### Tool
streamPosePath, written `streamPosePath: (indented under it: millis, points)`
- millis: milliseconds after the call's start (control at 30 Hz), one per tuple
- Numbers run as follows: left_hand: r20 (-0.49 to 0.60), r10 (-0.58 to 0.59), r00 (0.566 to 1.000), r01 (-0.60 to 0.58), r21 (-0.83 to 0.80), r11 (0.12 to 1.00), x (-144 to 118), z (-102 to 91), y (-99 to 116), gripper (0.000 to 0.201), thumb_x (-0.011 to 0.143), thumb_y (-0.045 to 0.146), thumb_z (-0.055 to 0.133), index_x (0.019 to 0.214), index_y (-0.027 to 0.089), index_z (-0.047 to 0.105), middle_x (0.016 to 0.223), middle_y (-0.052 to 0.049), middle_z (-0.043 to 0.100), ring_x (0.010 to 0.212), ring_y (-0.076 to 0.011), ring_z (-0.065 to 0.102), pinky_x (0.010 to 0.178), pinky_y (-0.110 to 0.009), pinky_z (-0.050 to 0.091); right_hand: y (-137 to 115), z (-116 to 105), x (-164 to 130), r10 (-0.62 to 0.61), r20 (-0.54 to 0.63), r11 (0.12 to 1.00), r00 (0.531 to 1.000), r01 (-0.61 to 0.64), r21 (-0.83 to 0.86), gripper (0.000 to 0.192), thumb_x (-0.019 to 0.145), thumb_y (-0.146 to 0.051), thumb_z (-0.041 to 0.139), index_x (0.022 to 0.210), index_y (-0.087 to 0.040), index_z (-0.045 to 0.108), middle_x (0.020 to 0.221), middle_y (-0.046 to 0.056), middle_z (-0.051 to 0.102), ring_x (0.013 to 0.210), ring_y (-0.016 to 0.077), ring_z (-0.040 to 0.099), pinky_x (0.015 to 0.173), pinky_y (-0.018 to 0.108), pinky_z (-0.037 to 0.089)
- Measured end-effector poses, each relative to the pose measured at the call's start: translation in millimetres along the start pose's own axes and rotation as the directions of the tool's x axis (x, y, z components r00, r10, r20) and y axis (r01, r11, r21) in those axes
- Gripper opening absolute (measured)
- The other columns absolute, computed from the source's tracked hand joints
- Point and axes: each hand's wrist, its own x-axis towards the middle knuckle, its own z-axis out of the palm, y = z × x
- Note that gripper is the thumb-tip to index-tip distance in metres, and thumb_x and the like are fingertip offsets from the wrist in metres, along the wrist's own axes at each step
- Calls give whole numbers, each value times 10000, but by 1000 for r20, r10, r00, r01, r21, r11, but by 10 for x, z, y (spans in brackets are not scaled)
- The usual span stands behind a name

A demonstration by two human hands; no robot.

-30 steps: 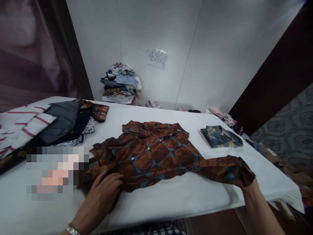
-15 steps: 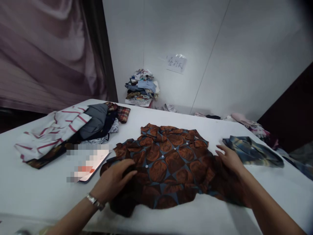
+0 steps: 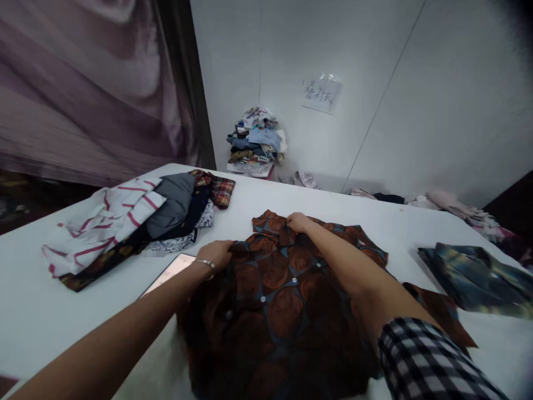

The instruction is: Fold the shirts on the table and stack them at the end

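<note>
A brown and blue patterned button-up shirt [image 3: 287,300] lies spread on the white table, its row of pale buttons running diagonally across the front. My left hand [image 3: 217,256] is closed on the shirt's left edge, a bracelet on its wrist. Farther out, my right hand [image 3: 297,222] reaches across the shirt and pinches the cloth near its far edge. My right forearm hides part of the shirt. Beside my left forearm lies a phone [image 3: 166,273] with a lit screen, partly covered by the arm.
On the left of the table [image 3: 250,191] lie several garments, including a white shirt with red stripes [image 3: 104,222] and a grey one [image 3: 170,205]. A folded blue-green shirt [image 3: 483,278] lies at right. Beyond the far edge stands a clothes pile [image 3: 258,139] by the wall.
My right hand has moved left and away to the shirt's far edge and closed on it. My left hand has shifted farther out along the left edge. The view has turned slightly left.
</note>
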Motion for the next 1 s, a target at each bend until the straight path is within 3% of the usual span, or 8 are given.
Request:
streamPosePath:
  millis: [67,167,233,367,533,700,800,1000]
  points:
    - [-26,-45,999,45,-24,999,179,-125,-113,309,798,253,444,1006,214,671,1020,-100,707,973,-251,647,777,-314,476,-68,-66,236,14,-20,998,1000,-13,60,356,903,-347,519,1157,-111,598,821,75,706,789,180,664,705,280,525]
    - [-73,-132,989,127,-65,990,446,-296,-284,339,817,280,416,1043,203,657,1094,-101,691,1014,-245,637,798,-301,477,-108,-268,489,7,-103,984,995,11,176,498,986,-375,293,1442,-175,280,1141,103,660,905,142,664,713,267,545]
    - [-83,-183,980,176,-87,981,562,-330,-360,402,825,301,412,1152,180,613,1144,-123,674,1037,-260,633,813,-316,483,-17,-450,542,10,-137,998,991,-1,66,546,982,-386,294,1483,-202,180,1236,96,618,950,131,656,744,263,546]
    - [-182,-137,974,121,-95,988,520,-177,-375,592,846,414,413,1344,96,442,1290,-182,580,1156,-293,569,936,-363,448,492,-970,319,79,-167,920,983,-136,-368,489,906,-328,476,1371,-179,458,1304,92,583,1143,188,575,945,296,466]
    - [-314,135,940,-155,-40,987,50,165,-165,612,841,502,406,1307,117,499,1328,-161,551,1219,-305,509,1005,-412,413,1227,-1652,-296,295,-272,749,916,-399,-530,552,796,-407,630,1267,-126,573,1306,162,569,1229,303,505,1024,397,386]
    - [-173,219,960,-229,-38,973,-285,441,195,656,828,566,429,1363,188,466,1447,-124,441,1313,-309,415,1007,-478,407,1593,-1761,-632,347,-315,647,883,-469,-602,345,771,-388,668,1050,-187,691,1162,123,651,1124,277,581,920,329,445]
    - [-83,220,972,-218,22,976,-150,482,377,683,836,590,415,1381,180,444,1492,-128,377,1375,-333,314,1033,-540,350,1703,-1849,-736,329,-395,612,858,-512,-603,251,832,-277,582,1028,-159,686,1157,157,639,1116,262,583,903,311,438]
    - [-16,336,942,-333,94,938,583,349,775,690,874,591,344,1415,165,391,1518,-148,321,1401,-303,261,1100,-555,222,1945,-2429,-1075,335,-606,577,721,-666,-473,363,872,-290,480,1087,-47,642,1093,259,636,1060,318,604,852,375,463]
